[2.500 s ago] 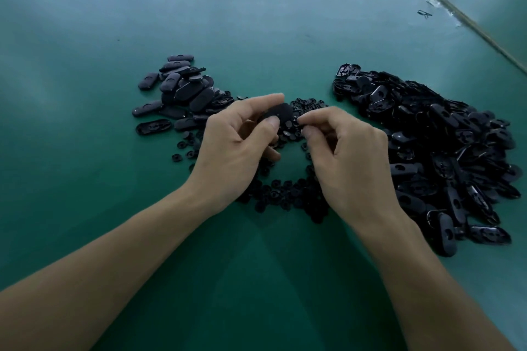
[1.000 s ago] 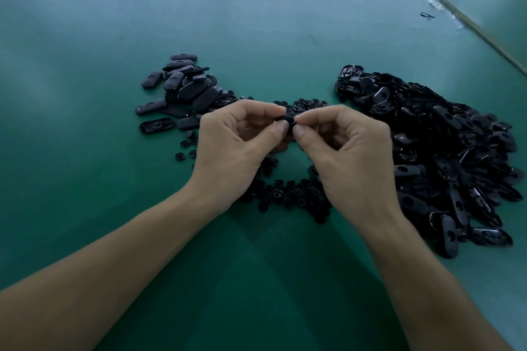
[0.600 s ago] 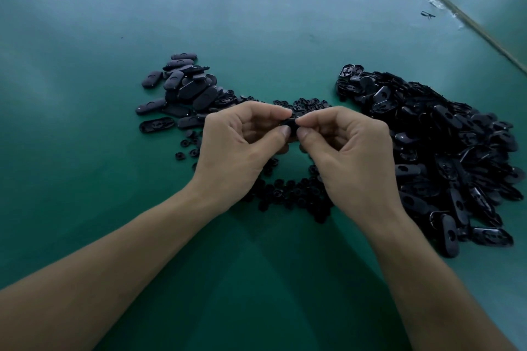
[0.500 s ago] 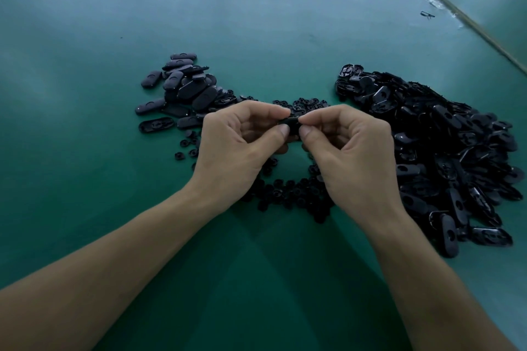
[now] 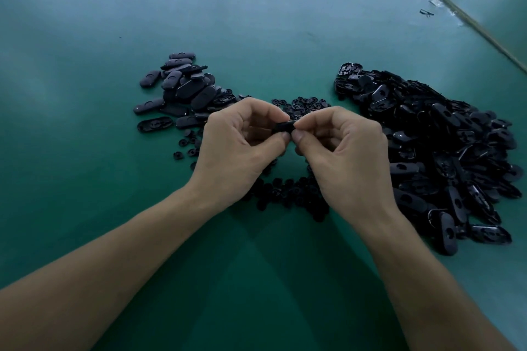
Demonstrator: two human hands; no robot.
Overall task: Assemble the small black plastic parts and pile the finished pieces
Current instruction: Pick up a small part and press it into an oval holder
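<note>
Your left hand (image 5: 239, 145) and right hand (image 5: 342, 151) both pinch the small black oblong plastic piece (image 5: 283, 126), probably light, stiff and slick, so grip its ends.

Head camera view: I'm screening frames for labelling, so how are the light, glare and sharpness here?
Head view: dim, bluish light; a pale sheen washes the green table at upper left; soft shadows fall under the forearms; the big pile at right merges into one dark mass; the black part pinched between left hand and right hand is barely readable.
</note>
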